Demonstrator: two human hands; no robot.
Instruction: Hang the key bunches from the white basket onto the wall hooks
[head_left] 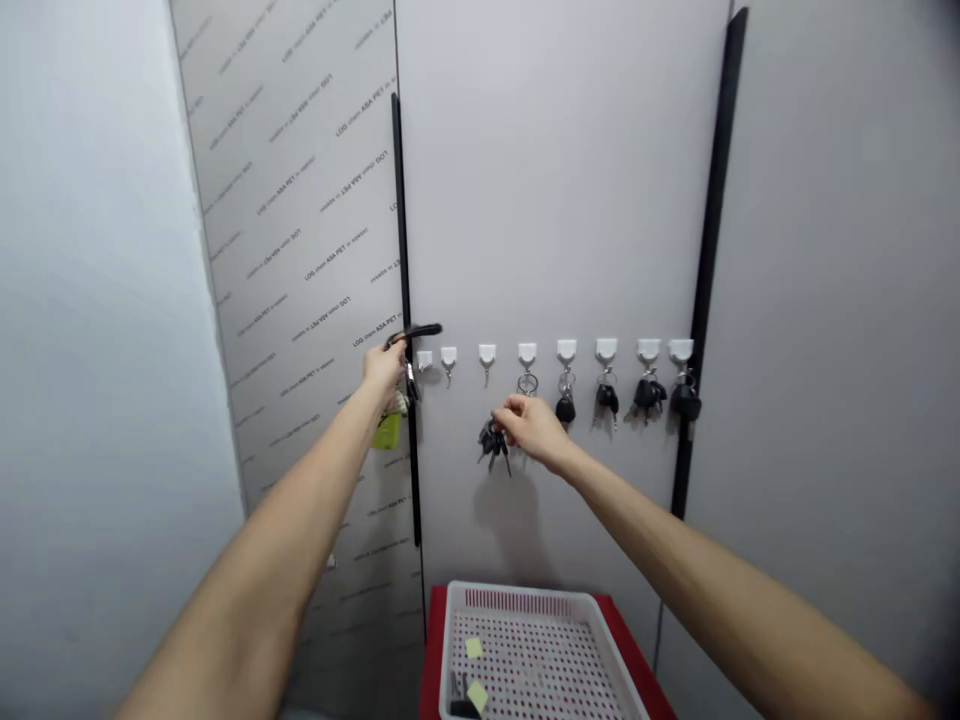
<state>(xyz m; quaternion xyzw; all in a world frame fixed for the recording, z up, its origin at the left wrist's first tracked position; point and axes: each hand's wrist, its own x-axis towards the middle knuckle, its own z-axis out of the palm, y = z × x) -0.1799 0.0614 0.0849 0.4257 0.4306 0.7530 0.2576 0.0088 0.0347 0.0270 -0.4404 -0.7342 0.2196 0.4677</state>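
My right hand (534, 430) pinches a bunch of keys (493, 440), several of them black-headed, dangling in front of the cabinet door. Just above that hand, a metal ring (527, 383) hangs from a white hook (527, 352). Over at the left end of the hook row, my left hand (385, 368) is closed on a key bunch with a black strap (424, 330); the strap sticks out to the right past the fingers. Beneath this hand shows a yellow-green tag (386, 432). Part of what the left fingers grip is hidden.
More key bunches (649, 393) hang from white hooks to the right. Two hooks near the left carry only small clips (487, 372). Below, a white perforated basket (592, 610) on a red surface (433, 650) holds yellow paper notes (474, 648) and dark items. Long black handles (403, 220) flank the door.
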